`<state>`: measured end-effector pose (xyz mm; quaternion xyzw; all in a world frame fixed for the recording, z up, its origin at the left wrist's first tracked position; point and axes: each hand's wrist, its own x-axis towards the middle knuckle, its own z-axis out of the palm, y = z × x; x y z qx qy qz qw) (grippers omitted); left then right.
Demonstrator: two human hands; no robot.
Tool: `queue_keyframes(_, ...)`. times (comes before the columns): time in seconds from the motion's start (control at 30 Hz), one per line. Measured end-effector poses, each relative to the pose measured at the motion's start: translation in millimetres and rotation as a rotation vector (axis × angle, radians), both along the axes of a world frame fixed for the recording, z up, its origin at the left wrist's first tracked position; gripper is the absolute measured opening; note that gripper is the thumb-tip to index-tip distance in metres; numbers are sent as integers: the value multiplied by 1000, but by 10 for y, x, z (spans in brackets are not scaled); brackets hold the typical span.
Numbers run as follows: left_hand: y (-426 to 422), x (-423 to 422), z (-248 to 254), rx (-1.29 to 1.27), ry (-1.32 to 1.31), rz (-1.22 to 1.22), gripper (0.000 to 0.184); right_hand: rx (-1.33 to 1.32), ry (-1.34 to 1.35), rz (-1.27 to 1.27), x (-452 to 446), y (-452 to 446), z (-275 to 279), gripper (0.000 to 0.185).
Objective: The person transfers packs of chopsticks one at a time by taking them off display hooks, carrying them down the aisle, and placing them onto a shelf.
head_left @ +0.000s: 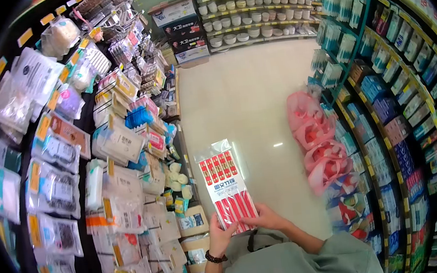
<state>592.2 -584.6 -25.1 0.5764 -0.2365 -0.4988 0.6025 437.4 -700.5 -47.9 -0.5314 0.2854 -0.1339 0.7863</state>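
A clear plastic pack of red chopsticks (228, 186) with a white printed label is held in front of my body, tilted slightly to the left. My left hand (220, 239), with a dark beaded bracelet on the wrist, grips its lower left corner. At the lower right edge, my right hand (265, 218) is closed on the same pack, thumb on the front. The fingers behind the pack are hidden. Several red sticks show through the lower part, and red ends with gold bands show near the top.
Hanging packaged goods (55, 189) line the left shelves. Pink plastic bags (316, 140) sit along the right shelves, near a teal display rack (342, 24). Stacked boxes (183, 32) and shelves of bowls (259, 16) stand at the aisle's far end. Pale floor (251, 96) lies between.
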Motion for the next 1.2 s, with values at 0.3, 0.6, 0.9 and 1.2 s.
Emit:
queue_keyframes(0.3, -2011, 1458, -265, -37, 82, -72, 38, -36, 87, -58, 1378, -1948, 79, 35)
queue_keyframes(0.6, -3970, 2895, 241, -119, 42, -132, 40, -73, 80, -44, 2697, -3909, 426, 37)
queue_keyframes(0.9, -5743, 3796, -154, -94, 50, -128, 42, -10, -14, -106, 3637, -5787, -69, 38)
queue_keyframes(1.2, -8011, 4953, 97, -67, -13, -54, 39, -27, -52, -105, 4920, -8055, -126, 28)
